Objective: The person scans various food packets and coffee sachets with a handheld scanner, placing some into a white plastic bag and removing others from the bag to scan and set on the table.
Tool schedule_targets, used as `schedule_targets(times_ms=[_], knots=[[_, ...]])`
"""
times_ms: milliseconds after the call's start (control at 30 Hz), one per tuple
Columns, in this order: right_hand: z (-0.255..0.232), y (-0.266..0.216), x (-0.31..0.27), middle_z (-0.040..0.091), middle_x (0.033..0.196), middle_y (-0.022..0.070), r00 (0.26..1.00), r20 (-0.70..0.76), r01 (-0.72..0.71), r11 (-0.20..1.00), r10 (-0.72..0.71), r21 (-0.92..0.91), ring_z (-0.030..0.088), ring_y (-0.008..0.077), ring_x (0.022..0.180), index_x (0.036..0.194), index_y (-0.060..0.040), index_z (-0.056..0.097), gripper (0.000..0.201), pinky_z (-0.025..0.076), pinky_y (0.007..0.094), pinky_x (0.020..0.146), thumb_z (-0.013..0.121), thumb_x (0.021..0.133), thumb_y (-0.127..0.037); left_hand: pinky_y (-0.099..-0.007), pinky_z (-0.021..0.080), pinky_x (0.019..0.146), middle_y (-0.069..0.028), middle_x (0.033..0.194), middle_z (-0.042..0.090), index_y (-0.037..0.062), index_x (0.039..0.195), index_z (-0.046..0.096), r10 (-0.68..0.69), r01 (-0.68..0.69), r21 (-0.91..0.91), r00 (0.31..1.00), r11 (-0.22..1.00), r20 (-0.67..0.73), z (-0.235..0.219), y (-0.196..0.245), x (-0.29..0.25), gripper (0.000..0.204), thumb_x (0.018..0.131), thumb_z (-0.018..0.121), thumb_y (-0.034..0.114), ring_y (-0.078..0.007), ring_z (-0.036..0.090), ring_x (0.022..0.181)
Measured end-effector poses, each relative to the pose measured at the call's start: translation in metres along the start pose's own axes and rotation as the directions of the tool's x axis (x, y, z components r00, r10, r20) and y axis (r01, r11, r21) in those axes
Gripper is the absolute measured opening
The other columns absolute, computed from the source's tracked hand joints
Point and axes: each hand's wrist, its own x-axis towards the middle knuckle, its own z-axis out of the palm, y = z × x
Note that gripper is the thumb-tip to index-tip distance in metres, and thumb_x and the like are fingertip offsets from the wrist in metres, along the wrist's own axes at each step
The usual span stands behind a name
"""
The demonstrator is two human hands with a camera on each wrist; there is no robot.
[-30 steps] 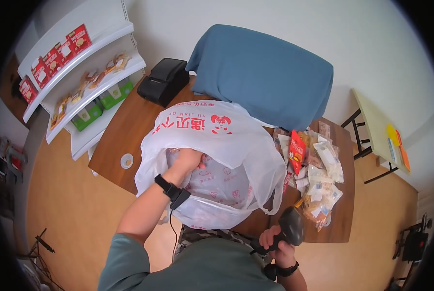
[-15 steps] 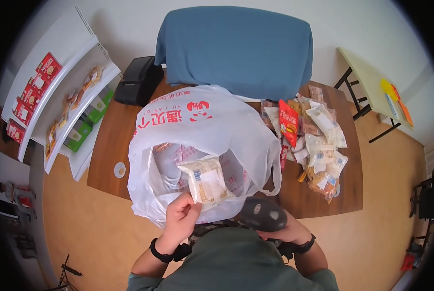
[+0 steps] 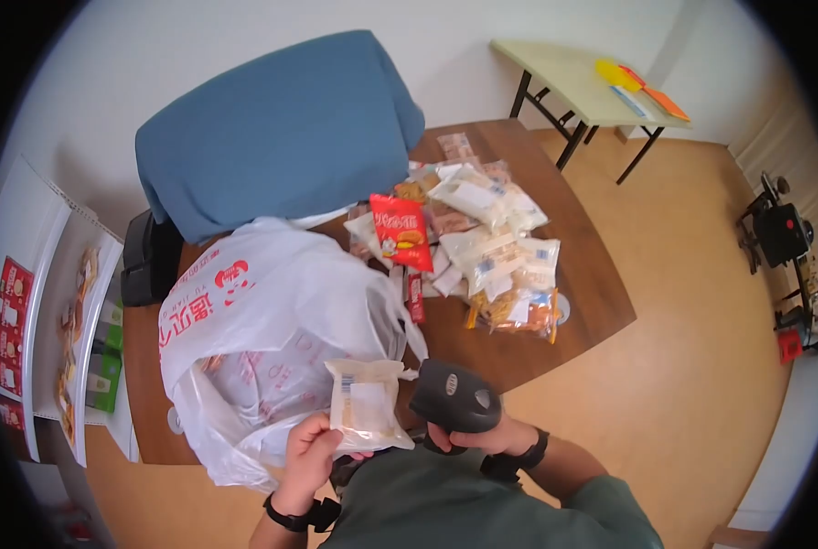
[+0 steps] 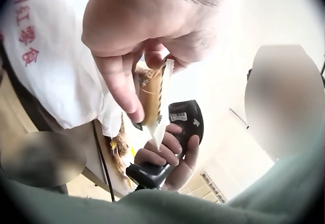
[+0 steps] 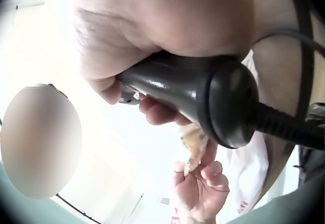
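Clear-wrapped snack (image 3: 367, 403) pinched by left hand (image 3: 310, 457), scanner (image 3: 454, 399) gripped right, handle partly hidden.

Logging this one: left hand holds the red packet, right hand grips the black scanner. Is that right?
Not quite: the left hand holds a pale packet; the red packet lies on the heap of packets, as the head view shows. The right hand does grip the black scanner.

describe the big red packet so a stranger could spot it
On the brown table, right of the white bag, lies a snack heap. On its bag-facing side, the big red packet has white lettering and is much wider than the slim red packet nearby.
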Motion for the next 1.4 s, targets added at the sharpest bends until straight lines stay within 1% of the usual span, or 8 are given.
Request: schedule_targets(times_ms=[67,233,533,633,1000,1200,1267,1400], knots=[[-0.003,-0.002,-0.008,0.063,0.088,0.0063,0.993,-0.093,0.075,0.996,-0.071,0.038,0.058,0.0136,0.076,0.129,-0.0014,0.051,0.04,0.048,0.0293,0.069,0.067,0.094,-0.013,-0.0368,0.06,0.08,-0.0224,0.102,0.071,-0.0041,0.106,0.058,-0.144,0.134,-0.354,0.99,0.926,-0.001,0.01,0.017,0.019,0.016,0.1,0.045,0.004,-0.0296,0.073,0.083],[-0.006,0.005,-0.019,0.053,0.08,0.0063,0.955,-0.253,0.189,0.974,-0.152,0.129,0.054,0.02,0.073,0.114,-0.0076,0.052,0.04,0.042,0.035,0.069,0.07,0.092,-0.036,-0.0426,0.06,0.078,-0.0236,0.115,0.068,-0.0029,0.113,0.054,-0.039,0.037,-0.203,0.999,0.979,-0.005,0.04,0.044,0.09,0.021,0.103,0.048,0.014,-0.0386,0.071,0.097],[-0.012,-0.006,-0.036,0.052,0.079,0.0054,0.957,-0.245,0.18,0.981,-0.158,0.072,0.054,0.0203,0.073,0.112,-0.0092,0.054,0.038,0.042,0.0366,0.069,0.07,0.091,-0.036,-0.0281,0.053,0.069,-0.003,0.095,0.061,0.009,0.124,0.055,-0.09,0.077,-0.074,0.98,0.994,-0.18,0.067,0.053,0.146,0.022,0.104,0.053,0.017,-0.0139,0.064,0.08],[-0.017,0.007,-0.035,0.052,0.078,0.0041,0.936,-0.293,0.233,0.968,-0.197,0.096,0.054,0.0204,0.069,0.109,-0.0088,0.055,0.039,0.041,0.0371,0.067,0.071,0.088,-0.037,-0.0202,0.039,0.06,0.006,0.08,0.052,0.0105,0.117,0.058,0.076,-0.085,0.192,0.996,0.978,0.053,0.039,0.032,0.108,0.022,0.097,0.058,0.001,-0.0015,0.047,0.067],[-0.004,0.015,-0.001,0.054,0.08,0.0043,0.973,-0.192,0.156,0.977,-0.127,0.146,0.055,0.0198,0.071,0.109,-0.0055,0.056,0.043,0.043,0.0374,0.069,0.073,0.087,-0.038,-0.0174,0.034,0.059,0.0083,0.082,0.052,0.0068,0.106,0.059,0.14,-0.132,0.058,0.788,0.99,-0.6,-0.071,-0.004,0.029,0.015,0.094,0.06,-0.002,-0.0001,0.043,0.065],[0.005,0.019,0.011,0.054,0.08,0.0045,0.984,-0.149,0.115,0.986,-0.097,0.122,0.056,0.0201,0.071,0.114,-0.0057,0.056,0.046,0.043,0.0379,0.069,0.073,0.088,-0.04,-0.0297,0.046,0.062,-0.0058,0.094,0.056,0.0056,0.111,0.057,0.54,-0.039,0.658,0.609,0.752,-0.581,-0.128,0.019,0.029,0.026,0.087,0.063,0.0,-0.0155,0.056,0.074],[0.004,0.021,0.012,0.055,0.081,0.0048,0.986,-0.14,0.109,0.987,-0.092,0.116,0.056,0.0202,0.071,0.115,-0.0066,0.056,0.045,0.043,0.0379,0.069,0.073,0.088,-0.039,-0.0429,0.051,0.07,-0.0146,0.092,0.061,0.0038,0.109,0.061,0.864,0.23,0.965,0.452,0.129,-0.223,-0.133,0.032,0.031,0.026,0.084,0.067,0.007,-0.032,0.061,0.073],[0.008,0.025,0.013,0.051,0.077,0.0046,0.983,-0.153,0.121,0.989,-0.106,0.087,0.054,0.0195,0.063,0.111,-0.0083,0.053,0.042,0.042,0.0366,0.064,0.071,0.088,-0.038,-0.0487,0.049,0.091,-0.0243,0.111,0.066,0.0014,0.123,0.061,0.54,0.329,0.827,0.636,0.457,-0.551,-0.167,0.009,0.028,0.041,0.083,0.068,0.01,-0.0467,0.061,0.098]])
